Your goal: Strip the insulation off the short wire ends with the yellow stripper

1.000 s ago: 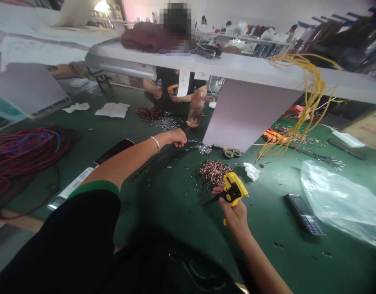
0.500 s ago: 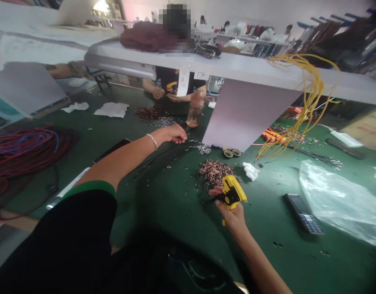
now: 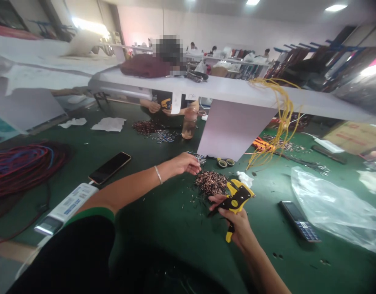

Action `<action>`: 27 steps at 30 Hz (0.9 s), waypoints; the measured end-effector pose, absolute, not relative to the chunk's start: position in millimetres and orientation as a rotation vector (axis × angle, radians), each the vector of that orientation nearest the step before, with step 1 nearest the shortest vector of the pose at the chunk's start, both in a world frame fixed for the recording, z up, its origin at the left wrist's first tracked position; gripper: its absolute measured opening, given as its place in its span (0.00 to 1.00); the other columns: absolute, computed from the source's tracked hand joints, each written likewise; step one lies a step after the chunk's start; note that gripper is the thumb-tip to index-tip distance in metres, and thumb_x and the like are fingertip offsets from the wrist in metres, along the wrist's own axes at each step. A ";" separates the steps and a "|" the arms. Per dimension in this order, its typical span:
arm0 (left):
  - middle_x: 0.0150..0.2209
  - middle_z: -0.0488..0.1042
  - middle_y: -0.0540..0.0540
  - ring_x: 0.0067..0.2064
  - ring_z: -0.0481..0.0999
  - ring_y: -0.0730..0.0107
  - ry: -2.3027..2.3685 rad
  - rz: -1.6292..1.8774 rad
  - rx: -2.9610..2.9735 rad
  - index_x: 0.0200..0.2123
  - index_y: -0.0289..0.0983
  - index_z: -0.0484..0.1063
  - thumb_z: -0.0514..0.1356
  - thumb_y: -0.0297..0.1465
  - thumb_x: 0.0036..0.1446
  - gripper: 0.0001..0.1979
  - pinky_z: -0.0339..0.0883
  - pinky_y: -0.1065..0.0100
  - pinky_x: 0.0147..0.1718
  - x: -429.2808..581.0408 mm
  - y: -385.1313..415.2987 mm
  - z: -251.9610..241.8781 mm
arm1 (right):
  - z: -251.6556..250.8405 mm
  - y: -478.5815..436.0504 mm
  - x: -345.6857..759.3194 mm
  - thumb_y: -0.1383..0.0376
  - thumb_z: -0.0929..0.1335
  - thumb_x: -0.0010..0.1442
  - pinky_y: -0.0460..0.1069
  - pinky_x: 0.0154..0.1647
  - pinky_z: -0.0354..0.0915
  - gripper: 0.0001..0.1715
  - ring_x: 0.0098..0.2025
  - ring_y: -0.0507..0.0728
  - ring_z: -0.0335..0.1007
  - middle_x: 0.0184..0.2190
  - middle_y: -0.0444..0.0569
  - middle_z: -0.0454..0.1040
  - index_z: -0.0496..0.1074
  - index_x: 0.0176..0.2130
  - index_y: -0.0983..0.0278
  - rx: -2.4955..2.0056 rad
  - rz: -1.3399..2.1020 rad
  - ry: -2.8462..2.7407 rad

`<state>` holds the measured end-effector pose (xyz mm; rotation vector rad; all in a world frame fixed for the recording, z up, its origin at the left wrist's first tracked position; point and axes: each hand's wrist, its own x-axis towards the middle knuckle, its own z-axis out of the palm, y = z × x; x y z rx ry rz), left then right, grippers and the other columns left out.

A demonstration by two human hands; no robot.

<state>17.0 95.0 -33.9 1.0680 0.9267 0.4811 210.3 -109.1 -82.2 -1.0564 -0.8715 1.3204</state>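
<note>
My right hand (image 3: 241,226) grips a yellow and black wire stripper (image 3: 238,197), its lower handle spread from the body. Just beyond it lies a pile of short copper and black wire pieces (image 3: 211,182). My left hand (image 3: 189,164), a bracelet at its wrist, hovers at the left edge of that pile with thumb and fingers pinched together. Whatever sits in the pinch is too small to make out. Small silvery pieces (image 3: 201,158) lie right behind these fingers, partly hidden. Two tape rolls (image 3: 226,163) rest by the purple panel.
On the green table (image 3: 163,228), a smartphone (image 3: 110,167) and a white device (image 3: 65,208) lie left, near coiled red and blue wires (image 3: 25,171). A bottle (image 3: 189,124) stands behind. Right are a keypad phone (image 3: 299,220), plastic bag (image 3: 337,208) and hanging yellow wires (image 3: 281,110). Another person sits opposite.
My left hand has come nearer and to the right, toward the copper pile. The stripper's lower handle now stands out more. My view has tilted up, and the smartphone is uncovered.
</note>
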 end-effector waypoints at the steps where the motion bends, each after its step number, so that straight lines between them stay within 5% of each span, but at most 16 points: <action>1: 0.25 0.80 0.43 0.26 0.79 0.69 0.906 0.476 1.045 0.28 0.31 0.73 0.69 0.23 0.50 0.06 0.74 0.66 0.31 21.1 87.6 -34.7 | -80.2 -109.3 211.4 0.64 0.76 0.50 0.59 0.44 0.73 0.19 0.37 0.62 0.78 0.46 0.54 0.83 0.80 0.44 0.61 -1.035 1.358 -0.871; 9: 0.25 0.80 0.41 0.25 0.80 0.69 0.868 0.491 0.929 0.26 0.30 0.73 0.71 0.21 0.49 0.08 0.76 0.68 0.29 29.9 70.8 -45.9 | -73.6 -112.7 213.6 0.63 0.78 0.49 0.57 0.46 0.72 0.20 0.37 0.60 0.78 0.46 0.56 0.83 0.79 0.44 0.64 -0.761 1.711 -0.980; 17: 0.25 0.81 0.40 0.24 0.80 0.68 0.894 0.574 0.909 0.26 0.30 0.73 0.73 0.21 0.46 0.11 0.75 0.70 0.26 12.8 77.1 -56.2 | -76.9 -110.1 215.4 0.62 0.80 0.48 0.57 0.48 0.71 0.20 0.37 0.59 0.77 0.33 0.49 0.81 0.79 0.41 0.63 -0.716 1.687 -0.960; 27: 0.25 0.80 0.41 0.23 0.79 0.68 0.958 0.646 0.899 0.25 0.30 0.74 0.69 0.19 0.50 0.07 0.74 0.70 0.24 -7.2 85.3 -61.9 | -78.6 -108.7 216.5 0.65 0.78 0.48 0.58 0.47 0.71 0.15 0.35 0.59 0.75 0.30 0.49 0.78 0.79 0.37 0.66 -0.638 1.751 -0.899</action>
